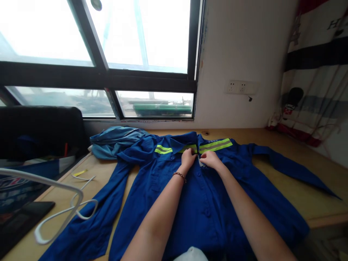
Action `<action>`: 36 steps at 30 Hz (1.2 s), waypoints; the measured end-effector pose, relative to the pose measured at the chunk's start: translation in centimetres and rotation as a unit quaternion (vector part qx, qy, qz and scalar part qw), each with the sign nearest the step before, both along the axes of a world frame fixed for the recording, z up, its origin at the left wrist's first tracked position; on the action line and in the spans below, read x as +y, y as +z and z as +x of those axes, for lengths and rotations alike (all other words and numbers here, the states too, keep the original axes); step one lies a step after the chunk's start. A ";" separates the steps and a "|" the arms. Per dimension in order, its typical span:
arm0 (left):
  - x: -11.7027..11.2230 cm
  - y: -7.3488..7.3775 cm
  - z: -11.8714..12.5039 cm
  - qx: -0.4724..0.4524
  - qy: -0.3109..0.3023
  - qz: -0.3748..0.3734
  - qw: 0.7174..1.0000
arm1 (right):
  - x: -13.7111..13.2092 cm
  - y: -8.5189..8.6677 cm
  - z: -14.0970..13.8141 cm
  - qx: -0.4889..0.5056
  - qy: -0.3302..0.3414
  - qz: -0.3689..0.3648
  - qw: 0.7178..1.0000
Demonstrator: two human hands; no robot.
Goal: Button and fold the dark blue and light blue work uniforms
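Observation:
A blue work jacket (163,195) with yellow-green reflective strips lies front up, its sleeves out to both sides. At the upper front opening, my left hand (188,157) pinches the jacket's edge just below the left strip. Close beside it, my right hand (210,159) has its fingers closed on the other front edge, where a pale patch of the inside shows. A narrow gap separates the two hands. Below them a button (198,174) sits on the placket. The fingertips partly hide what they grip. A beaded bracelet (179,176) circles my left wrist.
Under the jacket is a wooden table (293,174). A lighter blue bundled garment (114,143) lies at the back left. A looped white cable (78,203) rises at the left, near a dark flat object (24,224). Behind stand a window and a wall with sockets (241,87); a curtain (312,87) hangs right.

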State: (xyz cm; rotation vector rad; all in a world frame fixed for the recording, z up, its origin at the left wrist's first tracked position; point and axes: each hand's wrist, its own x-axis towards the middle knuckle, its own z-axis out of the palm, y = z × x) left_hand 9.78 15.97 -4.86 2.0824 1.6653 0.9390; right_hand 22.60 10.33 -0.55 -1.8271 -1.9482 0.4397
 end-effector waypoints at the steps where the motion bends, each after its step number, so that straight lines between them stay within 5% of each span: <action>1: 0.0 0.0 -0.1 0.002 0.005 0.005 1.000 | 0.5 -0.5 -0.5 0.019 -0.013 0.047 0.999; 4: -0.1 -0.2 -0.3 0.005 0.013 0.025 1.000 | 1.6 -2.6 -1.7 0.048 -0.042 0.132 0.989; 8: -0.1 -0.4 -0.3 -0.032 0.008 0.040 0.999 | 2.0 -4.6 -1.6 0.060 -0.058 0.137 0.987; 11: 0.2 -0.4 -0.2 -0.141 -0.019 -0.006 0.990 | 2.2 -4.7 -0.9 0.178 -0.078 0.126 0.973; 16: 0.9 -0.4 -0.5 -0.421 -0.124 -0.162 0.884 | 3.0 -4.0 -0.2 0.341 -0.086 0.095 0.931; 20: 1.0 -0.4 -0.9 -0.500 -0.168 -0.206 0.824 | 3.1 -4.1 -0.2 0.410 -0.073 0.070 0.906; 31: 0.5 0.0 -0.9 -0.496 -0.156 -0.201 0.830 | 1.6 -4.0 -1.6 0.333 -0.053 0.181 0.924; 36: -0.1 0.2 -0.9 -0.477 -0.156 -0.180 0.846 | 1.5 -4.1 -1.7 0.369 -0.047 0.191 0.908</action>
